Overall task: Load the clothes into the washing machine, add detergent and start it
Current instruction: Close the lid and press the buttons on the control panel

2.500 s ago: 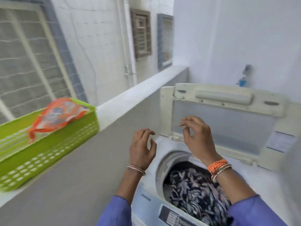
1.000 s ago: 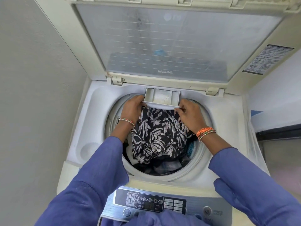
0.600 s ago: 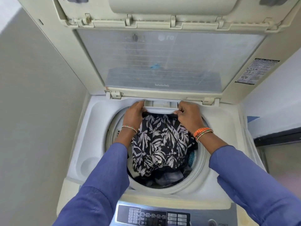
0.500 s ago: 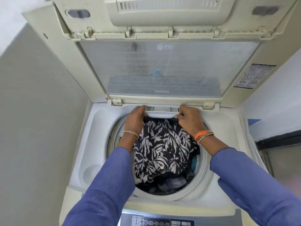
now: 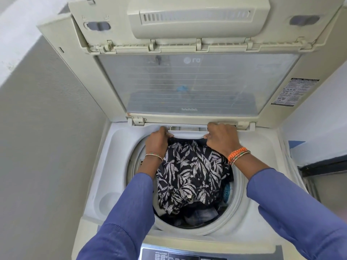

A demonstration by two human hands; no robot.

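Now detergent drawer (image 5: 188, 130) was nearly home in slot at tub's rear rim; it stuck well out a second ago. Left hand (image 5: 157, 141) and right hand (image 5: 222, 137) gripped its two ends, fingers curled. Clothes (image 5: 189, 175) sat in drum, lid (image 5: 187, 81) up. Judged: detergent step closing, start pending.

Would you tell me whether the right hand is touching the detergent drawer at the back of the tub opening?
Touching. The head view shows the right hand with its fingers curled on the right end of the detergent drawer, no gap between them.
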